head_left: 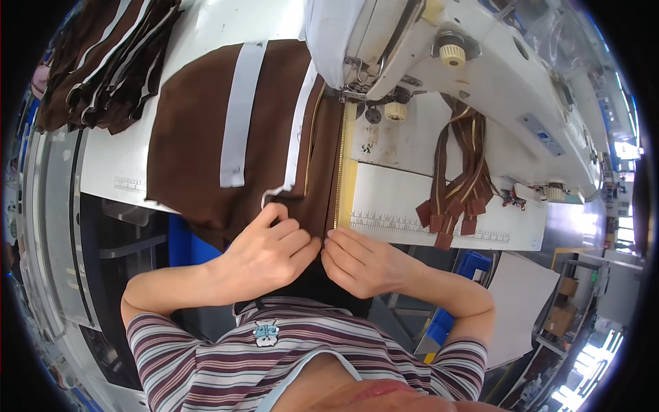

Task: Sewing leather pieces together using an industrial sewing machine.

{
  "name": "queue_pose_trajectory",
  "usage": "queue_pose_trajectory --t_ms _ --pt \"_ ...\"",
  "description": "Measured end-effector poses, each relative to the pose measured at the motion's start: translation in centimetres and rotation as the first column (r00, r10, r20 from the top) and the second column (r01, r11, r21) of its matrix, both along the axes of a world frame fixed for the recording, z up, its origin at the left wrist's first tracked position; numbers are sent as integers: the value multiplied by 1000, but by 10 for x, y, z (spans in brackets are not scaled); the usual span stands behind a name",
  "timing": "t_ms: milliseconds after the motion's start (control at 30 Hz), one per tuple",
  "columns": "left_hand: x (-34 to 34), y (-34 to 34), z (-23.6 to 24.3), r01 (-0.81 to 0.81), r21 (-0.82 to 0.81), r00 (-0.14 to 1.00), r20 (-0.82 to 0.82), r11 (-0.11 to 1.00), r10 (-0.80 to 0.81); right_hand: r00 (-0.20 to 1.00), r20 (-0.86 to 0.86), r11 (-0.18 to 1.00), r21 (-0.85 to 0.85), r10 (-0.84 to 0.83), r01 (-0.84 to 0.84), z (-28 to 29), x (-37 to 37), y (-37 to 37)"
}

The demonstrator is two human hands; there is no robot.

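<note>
Brown fabric (189,117) with white strips (240,117) lies on the sewing table, its far right edge reaching under the sewing machine's head (364,75). Along that edge runs a zipper (340,172) with gold teeth. My left hand (271,250) is closed on the near edge of the fabric, beside the curled end of a narrow white strip (298,137). Close to it on the right, my right hand (357,261) pinches the near end of the zipper between thumb and fingers. The needle area is hidden behind the machine's head.
A bundle of brown zippers (460,172) with square tabs hangs over the table to the right. Brown pieces with white strips (117,69) are piled at the far left. A printed ruler (391,223) runs along the near table edge. Blue bins (473,264) stand below.
</note>
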State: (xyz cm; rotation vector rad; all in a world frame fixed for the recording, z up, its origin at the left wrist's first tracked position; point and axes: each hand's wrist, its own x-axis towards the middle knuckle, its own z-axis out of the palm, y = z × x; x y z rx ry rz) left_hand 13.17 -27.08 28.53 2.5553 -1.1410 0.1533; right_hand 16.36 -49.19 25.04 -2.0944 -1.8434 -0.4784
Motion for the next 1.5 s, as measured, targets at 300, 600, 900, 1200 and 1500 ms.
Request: queue_pose_trajectory --t_ms 300,600,900,1200,1500 --pt "12 1 -22 44 -219 999 31 975 -39 998 -46 999 -44 -33 31 -3 12 0" --pt "43 15 -25 95 -213 993 84 972 -78 997 -35 997 -40 -70 69 -4 40 7" --pt "78 13 -44 114 -300 981 184 947 -59 983 -66 983 -80 -172 167 0 61 12" --pt "110 15 -66 58 -323 990 138 944 -14 949 -92 953 -26 -302 301 -6 84 20" --pt "150 19 -55 163 -302 964 252 939 -86 912 -1 910 -51 -411 411 -9 103 18"
